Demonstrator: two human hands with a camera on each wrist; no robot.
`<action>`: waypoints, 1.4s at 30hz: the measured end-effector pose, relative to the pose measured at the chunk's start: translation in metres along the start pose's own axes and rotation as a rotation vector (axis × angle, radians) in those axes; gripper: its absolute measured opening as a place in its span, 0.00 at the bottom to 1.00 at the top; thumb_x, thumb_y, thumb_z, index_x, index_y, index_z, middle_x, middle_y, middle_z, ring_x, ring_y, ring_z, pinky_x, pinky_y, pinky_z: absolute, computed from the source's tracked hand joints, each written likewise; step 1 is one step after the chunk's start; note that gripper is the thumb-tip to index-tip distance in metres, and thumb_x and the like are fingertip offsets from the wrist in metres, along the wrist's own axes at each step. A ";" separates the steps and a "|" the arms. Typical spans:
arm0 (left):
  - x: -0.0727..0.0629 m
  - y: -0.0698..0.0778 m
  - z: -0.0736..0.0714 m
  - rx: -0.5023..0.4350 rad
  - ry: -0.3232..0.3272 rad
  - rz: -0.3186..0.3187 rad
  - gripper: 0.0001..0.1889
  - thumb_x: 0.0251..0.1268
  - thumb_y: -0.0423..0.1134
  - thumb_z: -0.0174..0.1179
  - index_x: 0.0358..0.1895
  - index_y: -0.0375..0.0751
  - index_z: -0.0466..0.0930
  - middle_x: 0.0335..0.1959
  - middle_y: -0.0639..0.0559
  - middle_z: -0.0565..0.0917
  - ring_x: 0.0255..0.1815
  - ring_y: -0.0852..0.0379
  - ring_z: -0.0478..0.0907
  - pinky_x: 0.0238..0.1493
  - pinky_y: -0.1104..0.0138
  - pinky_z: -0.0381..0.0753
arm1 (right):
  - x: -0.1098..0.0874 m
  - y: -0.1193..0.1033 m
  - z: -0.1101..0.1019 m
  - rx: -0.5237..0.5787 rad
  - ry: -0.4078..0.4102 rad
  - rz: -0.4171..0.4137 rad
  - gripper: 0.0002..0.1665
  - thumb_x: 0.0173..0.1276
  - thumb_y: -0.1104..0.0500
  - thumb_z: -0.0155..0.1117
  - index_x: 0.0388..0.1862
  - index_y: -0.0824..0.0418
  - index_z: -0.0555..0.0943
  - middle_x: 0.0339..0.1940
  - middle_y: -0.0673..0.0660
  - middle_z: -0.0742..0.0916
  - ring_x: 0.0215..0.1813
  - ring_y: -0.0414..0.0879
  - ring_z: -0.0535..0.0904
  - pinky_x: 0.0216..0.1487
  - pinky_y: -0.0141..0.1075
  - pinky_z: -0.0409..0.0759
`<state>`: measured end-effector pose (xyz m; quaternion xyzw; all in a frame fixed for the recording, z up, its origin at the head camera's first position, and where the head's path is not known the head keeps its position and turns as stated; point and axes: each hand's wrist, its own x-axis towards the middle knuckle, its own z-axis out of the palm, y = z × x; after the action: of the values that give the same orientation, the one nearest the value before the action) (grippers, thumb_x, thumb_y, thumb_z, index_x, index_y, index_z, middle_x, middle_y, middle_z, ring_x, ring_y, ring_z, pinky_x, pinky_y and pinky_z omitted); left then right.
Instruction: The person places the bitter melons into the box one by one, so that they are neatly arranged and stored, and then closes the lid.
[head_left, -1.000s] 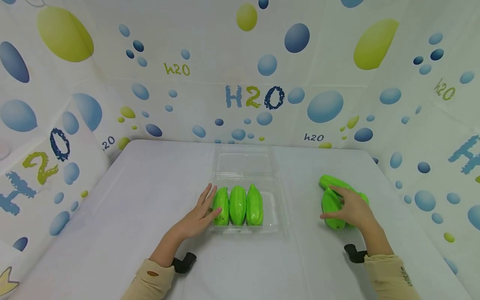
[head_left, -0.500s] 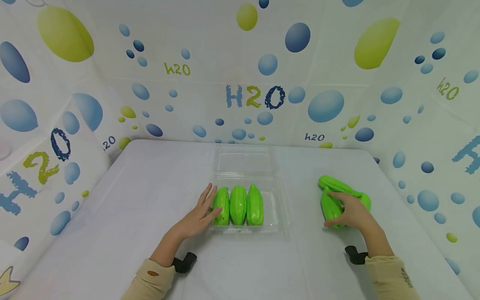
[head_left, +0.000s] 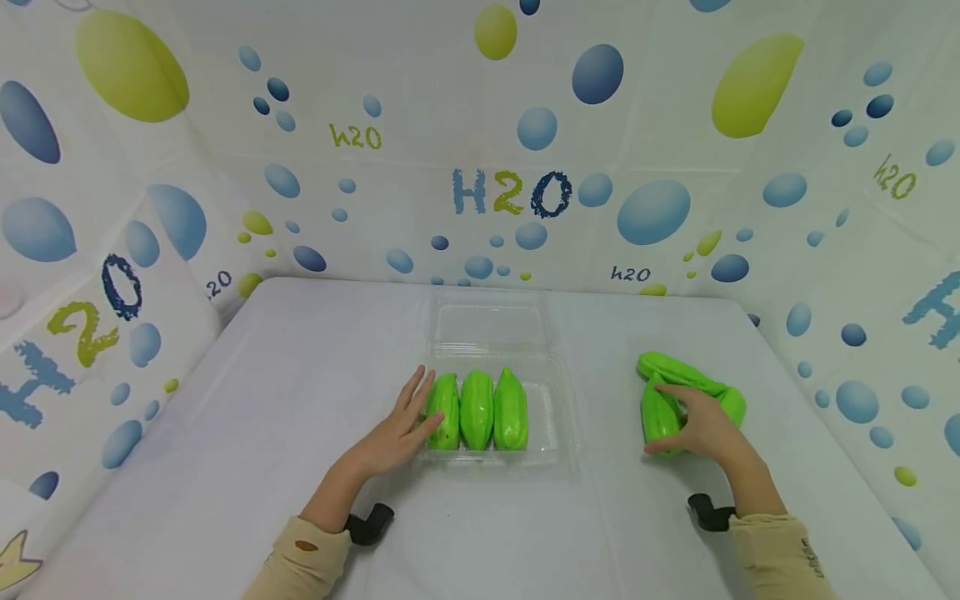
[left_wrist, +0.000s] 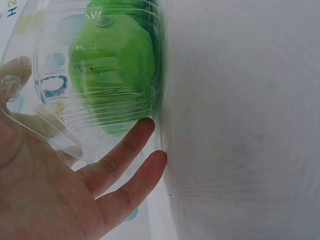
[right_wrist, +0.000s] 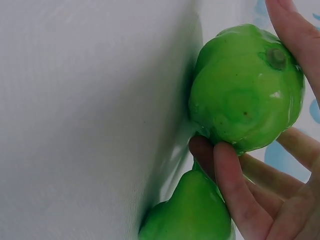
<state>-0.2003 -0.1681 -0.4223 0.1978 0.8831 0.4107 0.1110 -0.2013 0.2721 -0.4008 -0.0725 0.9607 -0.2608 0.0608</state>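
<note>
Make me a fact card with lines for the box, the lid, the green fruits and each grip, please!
Box: clear, on the white table
Lid: open, at the box's far side
Inside: three green fruits side by side, nearer the box's left end
Left grip: touches the box's left side
Right grip: holds another fruit
Beside that one: more fruits, partly hidden
Backdrop: white, spotted, with "H2O" lettering

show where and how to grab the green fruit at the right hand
Probably across its thick middle, from above: this green fruit is long and narrows to a tip at its far end, another fruit lies close beyond, and its left side faces bare table.
</note>
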 end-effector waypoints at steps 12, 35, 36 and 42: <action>0.000 0.001 -0.001 0.005 -0.009 0.008 0.37 0.72 0.51 0.41 0.73 0.41 0.31 0.72 0.44 0.29 0.71 0.39 0.35 0.61 0.39 0.50 | -0.002 0.003 0.003 0.024 0.031 -0.015 0.61 0.33 0.44 0.80 0.63 0.70 0.65 0.59 0.74 0.69 0.52 0.65 0.70 0.46 0.55 0.73; 0.000 0.003 -0.001 -0.004 -0.011 0.009 0.38 0.71 0.51 0.43 0.72 0.39 0.32 0.72 0.43 0.28 0.71 0.38 0.35 0.60 0.39 0.50 | -0.007 -0.007 -0.006 0.124 0.064 0.034 0.61 0.38 0.41 0.78 0.68 0.64 0.61 0.62 0.71 0.67 0.50 0.66 0.74 0.43 0.50 0.76; -0.001 0.003 -0.001 -0.003 -0.011 0.009 0.38 0.71 0.51 0.43 0.72 0.39 0.32 0.72 0.43 0.28 0.71 0.38 0.35 0.60 0.39 0.50 | -0.008 -0.007 -0.007 0.137 0.065 0.031 0.61 0.38 0.42 0.78 0.68 0.64 0.60 0.62 0.70 0.67 0.50 0.65 0.74 0.43 0.50 0.77; -0.001 0.004 -0.001 0.000 -0.009 0.005 0.39 0.71 0.51 0.44 0.72 0.39 0.32 0.72 0.43 0.29 0.71 0.39 0.35 0.61 0.40 0.51 | -0.008 -0.014 -0.008 0.185 0.085 0.003 0.60 0.39 0.44 0.78 0.69 0.60 0.60 0.62 0.68 0.68 0.48 0.61 0.76 0.40 0.45 0.78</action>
<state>-0.1992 -0.1673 -0.4186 0.2017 0.8822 0.4099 0.1138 -0.1935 0.2654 -0.3863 -0.0542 0.9344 -0.3512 0.0267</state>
